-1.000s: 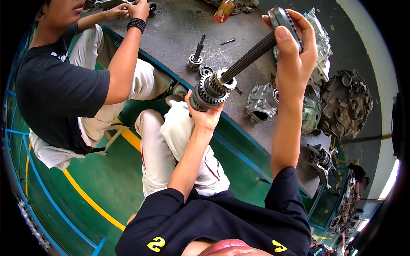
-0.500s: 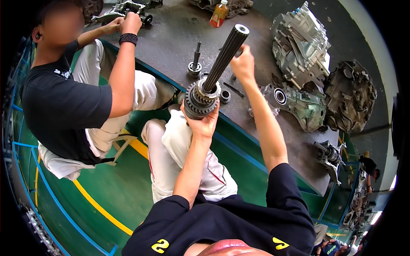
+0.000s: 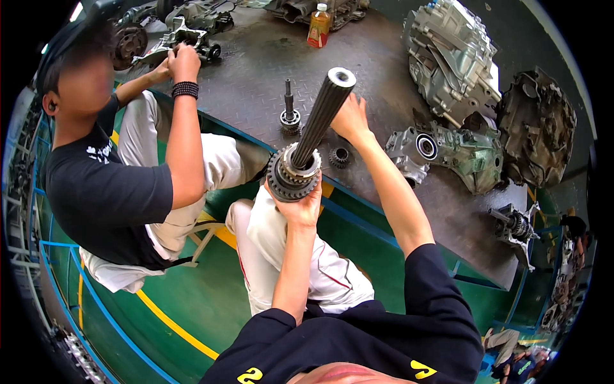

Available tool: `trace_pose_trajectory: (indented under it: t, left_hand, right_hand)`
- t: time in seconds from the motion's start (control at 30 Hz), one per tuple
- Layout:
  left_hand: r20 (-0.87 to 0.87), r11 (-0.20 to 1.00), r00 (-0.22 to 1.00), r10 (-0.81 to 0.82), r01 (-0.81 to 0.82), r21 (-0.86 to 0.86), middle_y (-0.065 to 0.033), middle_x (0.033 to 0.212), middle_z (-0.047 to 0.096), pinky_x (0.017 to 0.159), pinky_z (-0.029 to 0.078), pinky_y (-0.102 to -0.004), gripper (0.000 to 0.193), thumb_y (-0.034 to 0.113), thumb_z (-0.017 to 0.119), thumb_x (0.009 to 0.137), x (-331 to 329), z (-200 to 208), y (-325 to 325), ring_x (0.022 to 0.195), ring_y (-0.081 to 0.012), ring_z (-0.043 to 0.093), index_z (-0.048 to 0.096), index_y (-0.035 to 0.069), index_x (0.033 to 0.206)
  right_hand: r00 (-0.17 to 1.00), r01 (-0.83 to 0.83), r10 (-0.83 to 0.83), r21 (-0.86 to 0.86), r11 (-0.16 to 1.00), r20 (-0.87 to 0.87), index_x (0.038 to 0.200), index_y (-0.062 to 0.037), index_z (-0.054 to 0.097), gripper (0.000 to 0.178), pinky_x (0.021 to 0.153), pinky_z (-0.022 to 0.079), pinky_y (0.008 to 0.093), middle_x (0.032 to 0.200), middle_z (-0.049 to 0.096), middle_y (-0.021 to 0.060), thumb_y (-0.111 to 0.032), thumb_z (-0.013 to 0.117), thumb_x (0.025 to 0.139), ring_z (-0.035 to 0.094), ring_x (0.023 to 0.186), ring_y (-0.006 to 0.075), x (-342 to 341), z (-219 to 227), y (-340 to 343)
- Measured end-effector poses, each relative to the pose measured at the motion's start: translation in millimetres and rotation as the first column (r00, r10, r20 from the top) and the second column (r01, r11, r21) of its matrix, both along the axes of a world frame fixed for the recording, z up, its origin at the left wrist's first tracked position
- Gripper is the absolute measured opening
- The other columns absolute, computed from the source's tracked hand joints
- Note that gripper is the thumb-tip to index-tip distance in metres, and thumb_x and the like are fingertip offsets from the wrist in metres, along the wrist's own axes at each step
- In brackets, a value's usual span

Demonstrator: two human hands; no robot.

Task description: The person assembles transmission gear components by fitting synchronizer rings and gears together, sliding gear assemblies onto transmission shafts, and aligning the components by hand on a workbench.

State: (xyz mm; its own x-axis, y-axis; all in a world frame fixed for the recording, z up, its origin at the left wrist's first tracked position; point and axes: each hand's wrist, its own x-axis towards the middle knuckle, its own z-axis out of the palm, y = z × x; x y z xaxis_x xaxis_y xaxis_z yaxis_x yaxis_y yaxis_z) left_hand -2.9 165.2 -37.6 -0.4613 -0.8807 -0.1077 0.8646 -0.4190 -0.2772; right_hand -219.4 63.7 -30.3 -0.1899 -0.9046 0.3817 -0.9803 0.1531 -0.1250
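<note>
A splined gear shaft (image 3: 323, 115) slants upward in front of me, its hollow end toward me. Around its lower end sits a stack of toothed gears (image 3: 293, 176). My left hand (image 3: 300, 208) cups this gear stack from below, fingers wrapped round it. Behind the upper shaft is my right hand (image 3: 350, 121); a finger or two stick out past it, but most fingers are hidden, so its grip is unclear. On the table nearby, a smaller shaft with a gear (image 3: 290, 115) stands upright, and a small loose gear (image 3: 339, 157) lies right of the stack.
The metal-topped table (image 3: 249, 83) bears a large gearbox housing (image 3: 451, 61), a greenish casing (image 3: 470, 157), a dark casing (image 3: 540, 128) and a drink bottle (image 3: 318, 27). At my left a seated co-worker (image 3: 109, 166) handles a metal assembly (image 3: 179, 41). Blue rails (image 3: 109, 320) border the green floor.
My right hand has come leftward and lower, behind the shaft; the dark piece seen at its fingers before is hidden now. My left hand still holds the gear stack. The whole view has shifted slightly.
</note>
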Motion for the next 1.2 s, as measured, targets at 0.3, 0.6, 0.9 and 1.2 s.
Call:
trace_pose_trajectory:
  t: [0.3,0.6,0.9,1.2]
  left_hand:
    - [-0.264,0.999,0.964,-0.034,0.041,0.019,-0.0127,0.130,0.061,0.104,0.049,-0.0555,0.045,0.035,0.063,0.093,12,-7,-3,0.123,-0.0336,0.058,0.059,0.010,0.130]
    - [-0.159,0.999,0.987,-0.025,0.029,0.020,-0.0113,0.137,0.058,0.103,0.049,-0.0566,0.059,0.056,0.055,0.092,20,-17,-11,0.124,-0.0355,0.057,0.056,0.017,0.135]
    - [-0.228,0.999,0.973,-0.028,0.022,-0.025,-0.0157,0.133,0.061,0.108,0.046,-0.0539,0.048,0.037,0.062,0.092,13,-12,3,0.124,-0.0356,0.057,0.060,0.007,0.130]
    - [0.010,1.000,1.000,0.027,-0.027,-0.012,-0.0123,0.126,0.065,0.090,0.059,-0.0523,0.051,0.047,0.053,0.093,10,11,3,0.110,-0.0336,0.066,0.061,0.010,0.127]
  right_hand:
    - [0.930,-0.327,0.298,0.111,0.939,0.217,0.113,0.0007,0.064,0.057,0.095,0.045,0.0470,0.111,0.062,0.0180,-0.039,0.079,0.074,0.058,0.111,0.0346,38,9,22]
    - [-0.480,-0.183,0.341,-0.473,0.862,0.808,0.136,0.0004,0.050,0.044,0.091,0.055,0.0348,0.110,0.065,0.0134,-0.025,0.053,0.100,0.067,0.101,0.0237,29,106,65]
    - [-0.663,-0.160,0.460,-0.712,0.683,0.590,0.125,-0.0024,0.055,0.053,0.090,0.056,0.0418,0.115,0.061,0.0205,-0.049,0.043,0.104,0.065,0.102,0.0306,37,164,98]
    - [0.002,-0.355,0.875,-0.818,0.453,0.484,0.105,-0.0051,0.056,0.056,0.100,0.052,0.0525,0.119,0.056,0.0190,-0.032,0.091,0.071,0.061,0.115,0.0364,49,209,129]
